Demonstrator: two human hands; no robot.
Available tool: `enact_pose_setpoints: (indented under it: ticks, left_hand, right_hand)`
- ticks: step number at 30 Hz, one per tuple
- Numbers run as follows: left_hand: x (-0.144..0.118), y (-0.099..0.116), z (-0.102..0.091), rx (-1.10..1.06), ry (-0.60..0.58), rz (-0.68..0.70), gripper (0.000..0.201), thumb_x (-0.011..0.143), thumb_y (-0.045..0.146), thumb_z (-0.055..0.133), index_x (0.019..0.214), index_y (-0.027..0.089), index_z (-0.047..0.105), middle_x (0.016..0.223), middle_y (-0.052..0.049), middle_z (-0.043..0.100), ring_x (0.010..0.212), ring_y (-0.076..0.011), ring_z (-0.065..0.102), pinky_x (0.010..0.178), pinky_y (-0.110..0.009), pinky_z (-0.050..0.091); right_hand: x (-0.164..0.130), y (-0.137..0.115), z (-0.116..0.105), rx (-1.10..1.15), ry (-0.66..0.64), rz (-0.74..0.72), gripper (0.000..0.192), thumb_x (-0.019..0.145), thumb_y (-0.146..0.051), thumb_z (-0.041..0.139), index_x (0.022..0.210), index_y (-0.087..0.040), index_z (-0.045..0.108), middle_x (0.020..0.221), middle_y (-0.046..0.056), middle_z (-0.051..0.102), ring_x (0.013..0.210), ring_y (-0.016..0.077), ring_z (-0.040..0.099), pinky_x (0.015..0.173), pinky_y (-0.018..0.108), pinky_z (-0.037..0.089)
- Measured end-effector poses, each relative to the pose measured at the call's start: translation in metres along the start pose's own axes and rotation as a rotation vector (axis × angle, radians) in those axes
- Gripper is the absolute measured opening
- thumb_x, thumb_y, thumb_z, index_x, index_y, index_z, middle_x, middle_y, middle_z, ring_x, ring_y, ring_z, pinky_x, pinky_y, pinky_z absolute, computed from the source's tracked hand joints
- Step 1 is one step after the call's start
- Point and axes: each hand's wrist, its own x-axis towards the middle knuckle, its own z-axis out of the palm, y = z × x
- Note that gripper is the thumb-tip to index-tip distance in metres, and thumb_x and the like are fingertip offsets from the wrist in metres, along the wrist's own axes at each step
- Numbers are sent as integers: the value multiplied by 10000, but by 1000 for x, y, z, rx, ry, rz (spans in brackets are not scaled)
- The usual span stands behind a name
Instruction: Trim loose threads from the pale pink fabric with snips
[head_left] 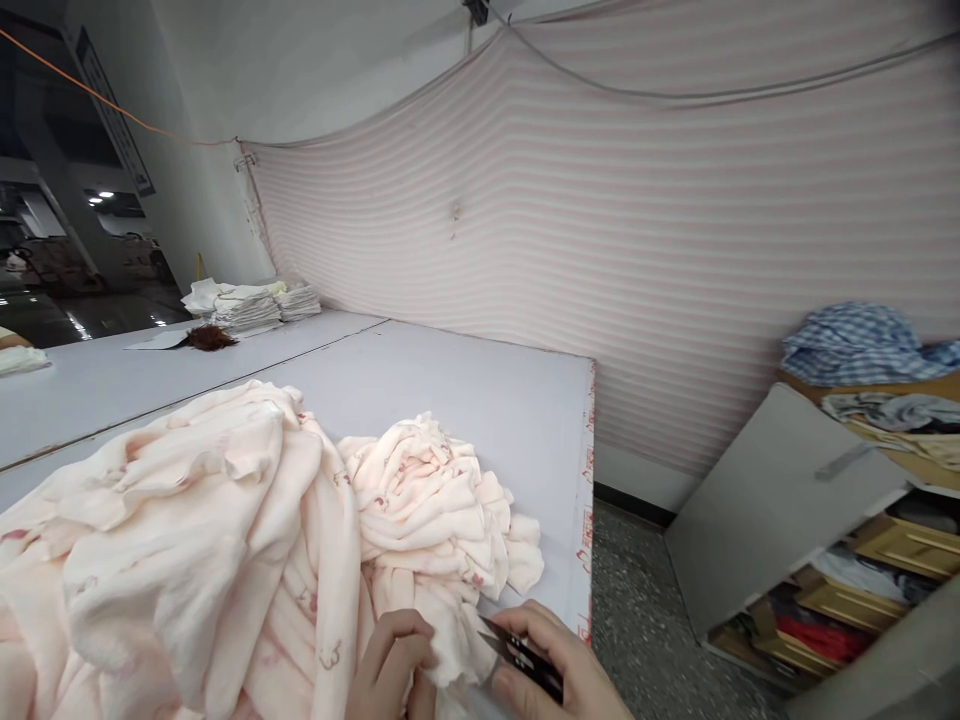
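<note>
The left hand (394,665) pinches an edge of the pink cloth (247,540), fingers curled closed on the fabric. The right hand (559,670) grips small black snips (521,655), tips touching the same edge. The cloth lies heaped on the desk (480,390) near its right edge.

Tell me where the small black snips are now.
In the head view, the black snips are at the bottom centre, in the right hand, touching the pink cloth near the table's right edge.
</note>
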Motion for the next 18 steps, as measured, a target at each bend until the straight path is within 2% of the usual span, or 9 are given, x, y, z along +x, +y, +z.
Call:
enact_pose_setpoints:
  ticks: [3, 6, 12, 15, 18]
  left_hand:
    - [0, -3, -1, -26, -1, -6, 257, 813, 15, 304, 782, 235, 432, 872, 25, 487, 778, -106, 540, 742, -222, 375]
    - [0, -5, -1, -54, -21, 10, 237, 822, 29, 334, 798, 236, 445, 872, 20, 498, 776, -112, 543, 740, -229, 380]
    - [-2, -4, -3, -43, -48, -30, 271, 822, 20, 288, 792, 235, 449, 872, 32, 499, 768, -94, 545, 735, -220, 377]
    - [-1, -5, -2, -43, -34, -12, 243, 827, 38, 322, 783, 236, 456, 861, 29, 505, 763, -98, 554, 724, -217, 388]
    - [-2, -5, -1, -57, -5, -10, 213, 838, 60, 367, 778, 236, 472, 851, 22, 521, 754, -104, 568, 717, -215, 401]
  right_hand:
    - [4, -5, -2, -147, -94, -24, 324, 863, -404, 556, 1067, -195, 697, 932, 102, 679, 855, 240, 656, 735, 302, 485]
    - [6, -12, 2, -135, -169, -68, 318, 852, -392, 565, 1046, -204, 734, 887, 100, 696, 817, 234, 669, 701, 283, 487]
    - [10, -17, 8, -185, -143, -53, 280, 860, -355, 560, 982, -204, 762, 860, 99, 727, 810, 227, 674, 704, 280, 487]
    - [10, -17, 6, -199, -151, -44, 264, 857, -351, 566, 969, -218, 765, 849, 89, 728, 802, 222, 673, 702, 277, 485]
    - [9, -15, 9, -193, -83, 11, 229, 836, -346, 584, 934, -218, 746, 848, 69, 714, 798, 218, 664, 710, 274, 486]
